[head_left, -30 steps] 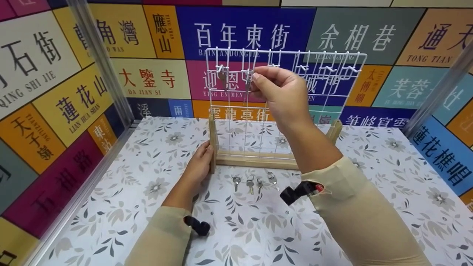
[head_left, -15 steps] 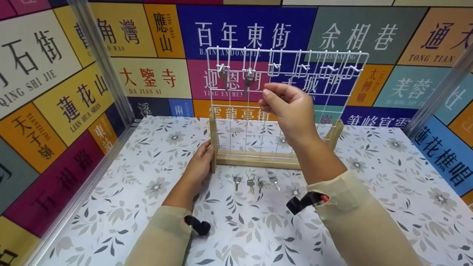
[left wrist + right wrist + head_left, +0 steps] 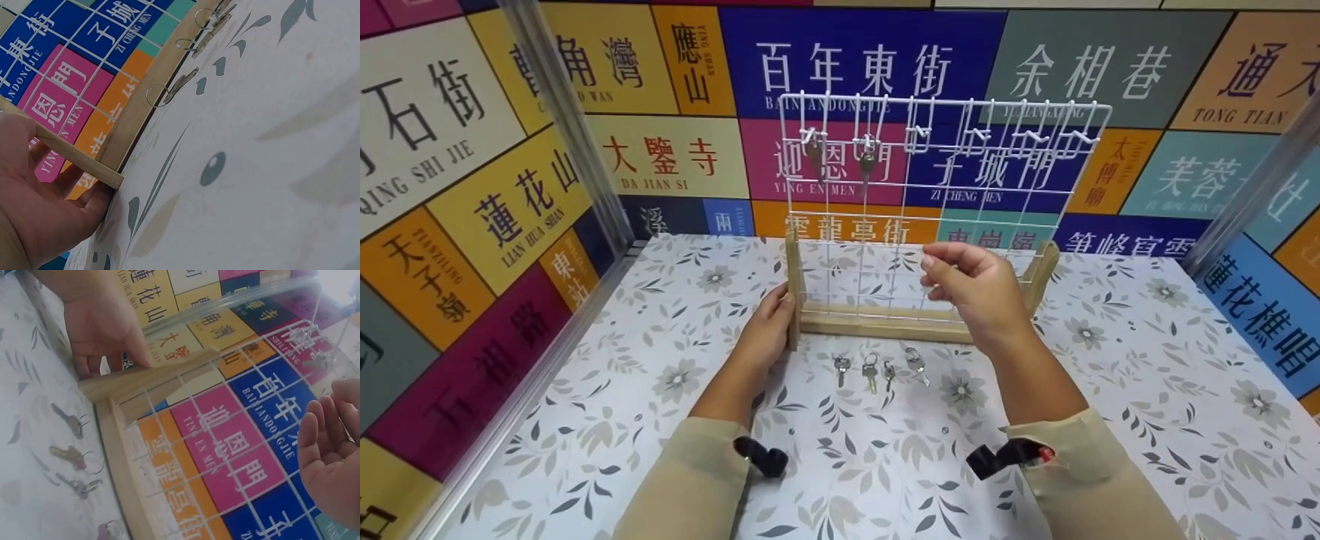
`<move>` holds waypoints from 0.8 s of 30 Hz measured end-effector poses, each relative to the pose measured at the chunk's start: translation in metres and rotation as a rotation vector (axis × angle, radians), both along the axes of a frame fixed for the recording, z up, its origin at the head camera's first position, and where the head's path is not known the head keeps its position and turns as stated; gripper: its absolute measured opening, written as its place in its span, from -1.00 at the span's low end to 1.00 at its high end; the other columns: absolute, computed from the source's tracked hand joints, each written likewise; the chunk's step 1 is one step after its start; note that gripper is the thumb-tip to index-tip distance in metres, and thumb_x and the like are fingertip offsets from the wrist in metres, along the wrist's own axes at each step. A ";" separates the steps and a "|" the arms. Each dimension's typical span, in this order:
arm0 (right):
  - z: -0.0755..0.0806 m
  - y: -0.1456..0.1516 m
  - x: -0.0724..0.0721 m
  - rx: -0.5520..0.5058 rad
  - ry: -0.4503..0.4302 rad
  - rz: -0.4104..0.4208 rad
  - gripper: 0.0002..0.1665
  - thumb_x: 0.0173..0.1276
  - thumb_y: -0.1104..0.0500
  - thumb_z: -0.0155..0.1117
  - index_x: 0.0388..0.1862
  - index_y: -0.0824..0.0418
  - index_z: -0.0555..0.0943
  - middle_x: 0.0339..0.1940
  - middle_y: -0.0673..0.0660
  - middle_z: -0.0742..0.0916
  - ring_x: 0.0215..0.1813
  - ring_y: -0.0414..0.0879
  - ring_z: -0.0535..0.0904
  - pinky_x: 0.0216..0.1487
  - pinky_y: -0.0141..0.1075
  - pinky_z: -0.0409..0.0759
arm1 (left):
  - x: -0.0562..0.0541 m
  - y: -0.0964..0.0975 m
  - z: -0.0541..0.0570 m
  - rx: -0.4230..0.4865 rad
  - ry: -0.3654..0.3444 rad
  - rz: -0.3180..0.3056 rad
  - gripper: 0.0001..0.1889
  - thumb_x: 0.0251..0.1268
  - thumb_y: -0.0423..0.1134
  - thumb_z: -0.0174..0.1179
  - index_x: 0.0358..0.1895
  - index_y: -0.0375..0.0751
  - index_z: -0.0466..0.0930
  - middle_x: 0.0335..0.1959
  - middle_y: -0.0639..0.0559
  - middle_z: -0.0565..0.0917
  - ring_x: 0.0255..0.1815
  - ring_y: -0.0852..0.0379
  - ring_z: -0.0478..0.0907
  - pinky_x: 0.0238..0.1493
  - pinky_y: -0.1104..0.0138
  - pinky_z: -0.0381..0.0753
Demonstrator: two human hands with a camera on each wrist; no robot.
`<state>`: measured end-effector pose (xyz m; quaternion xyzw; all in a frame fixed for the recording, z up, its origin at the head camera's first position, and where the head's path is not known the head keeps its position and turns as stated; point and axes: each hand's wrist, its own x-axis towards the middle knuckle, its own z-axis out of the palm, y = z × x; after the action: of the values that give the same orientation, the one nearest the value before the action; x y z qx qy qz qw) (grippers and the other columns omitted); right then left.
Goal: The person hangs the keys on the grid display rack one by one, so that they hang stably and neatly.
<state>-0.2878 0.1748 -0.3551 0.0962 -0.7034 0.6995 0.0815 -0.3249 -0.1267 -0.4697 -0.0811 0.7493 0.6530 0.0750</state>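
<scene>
A white wire grid rack (image 3: 890, 217) stands upright on a wooden base (image 3: 877, 325), with a row of hooks along its top. One key (image 3: 814, 154) hangs from the leftmost hook, and a second key (image 3: 868, 162) from the hook beside it. My left hand (image 3: 767, 324) holds the rack's left wooden side piece (image 3: 84, 158), thumb and fingers on either side of it. In front of the grid's lower right part is my right hand (image 3: 981, 298), its fingers loosely bent and nothing between them. Several keys with rings (image 3: 871, 373) lie in a row on the table before the base.
A floral-patterned cloth (image 3: 675, 465) covers the table. Bare white hooks (image 3: 975, 136) line the right part of the grid. Behind the table rises a wall of coloured panels (image 3: 862, 52) with Chinese characters; clear corner strips (image 3: 577, 127) run at the left.
My right hand let go of the key at the second hook, which now hangs there, and moved down and to the right. My left hand stayed on the rack.
</scene>
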 end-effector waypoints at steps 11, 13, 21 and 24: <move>-0.047 0.013 -0.004 0.184 -0.146 0.052 -0.59 0.52 0.06 0.45 0.16 0.31 0.73 -0.17 -0.02 0.79 -0.12 -0.14 0.73 -0.09 -0.35 0.77 | 0.000 0.001 -0.001 0.059 0.010 0.001 -0.45 0.67 0.33 -0.05 0.62 0.54 0.25 0.68 0.18 0.33 0.74 0.01 0.20 0.75 -0.05 0.16; -0.054 0.014 -0.007 0.203 -0.168 0.053 -0.59 0.50 0.04 0.46 0.16 0.29 0.74 -0.17 -0.03 0.79 -0.12 -0.14 0.73 -0.06 -0.35 0.78 | 0.000 0.000 -0.001 0.061 0.011 0.004 -0.45 0.67 0.32 -0.05 0.62 0.55 0.25 0.68 0.17 0.33 0.74 -0.01 0.21 0.75 -0.05 0.17; -0.083 0.022 -0.019 0.296 -0.253 0.050 -0.52 0.50 0.02 0.46 0.23 0.31 0.72 -0.13 -0.06 0.81 -0.08 -0.06 0.72 -0.08 -0.35 0.73 | 0.000 0.000 -0.002 0.061 0.005 0.009 -0.46 0.68 0.31 -0.07 0.63 0.54 0.24 0.68 0.17 0.33 0.74 -0.01 0.20 0.75 -0.05 0.16; -0.093 0.026 -0.021 0.319 -0.289 0.045 -0.52 0.49 0.04 0.47 0.25 0.28 0.72 -0.08 -0.06 0.83 -0.06 -0.02 0.71 -0.10 -0.32 0.70 | 0.000 0.001 -0.001 0.056 -0.005 0.009 -0.46 0.67 0.33 -0.07 0.62 0.57 0.25 0.68 0.17 0.34 0.73 -0.01 0.21 0.74 -0.06 0.17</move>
<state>-0.3089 0.2004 -0.4483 0.0221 -0.8072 0.5876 -0.0522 -0.3244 -0.1262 -0.4710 -0.0842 0.7299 0.6740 0.0761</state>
